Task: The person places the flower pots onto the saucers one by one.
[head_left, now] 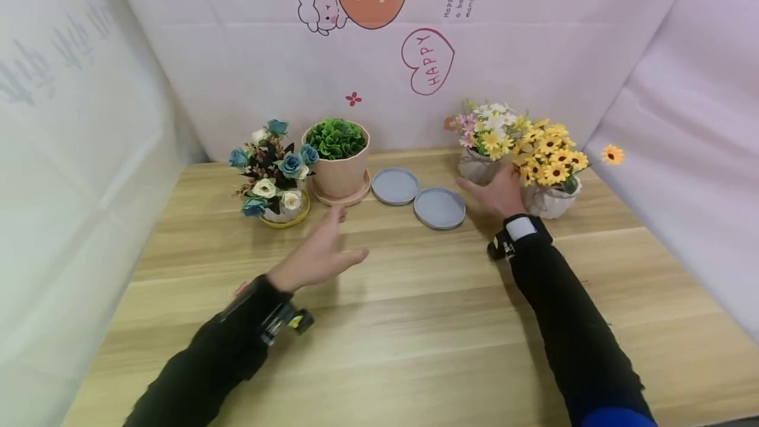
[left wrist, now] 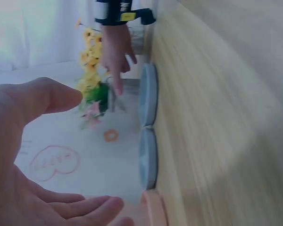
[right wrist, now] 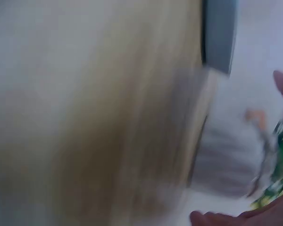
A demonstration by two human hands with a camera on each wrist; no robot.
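Observation:
My right hand [head_left: 501, 195] reaches toward a whitish pot [head_left: 474, 165] of pink, white and yellow flowers [head_left: 492, 130]. In the right wrist view the thumb and fingers are spread on either side of this blurred pot [right wrist: 228, 157], with gaps showing. Close by on the right stands a white pot [head_left: 551, 203] of yellow daisy-like flowers [head_left: 550, 153]. Over the table, my left hand [head_left: 317, 252] holds nothing; its thumb is spread from its fingers in the left wrist view. Two round grey-blue saucers [head_left: 395, 186] [head_left: 440, 208] lie side by side between the plants.
At the left, a pot of blue and cream roses [head_left: 290, 165] stands on a yellow saucer [head_left: 287, 221]. Beside it a green plant [head_left: 335, 139] grows in a pink pot [head_left: 339, 176] on a pink saucer [head_left: 356, 199]. A printed white cloth [head_left: 255, 78] hangs behind the wooden table [head_left: 391, 335].

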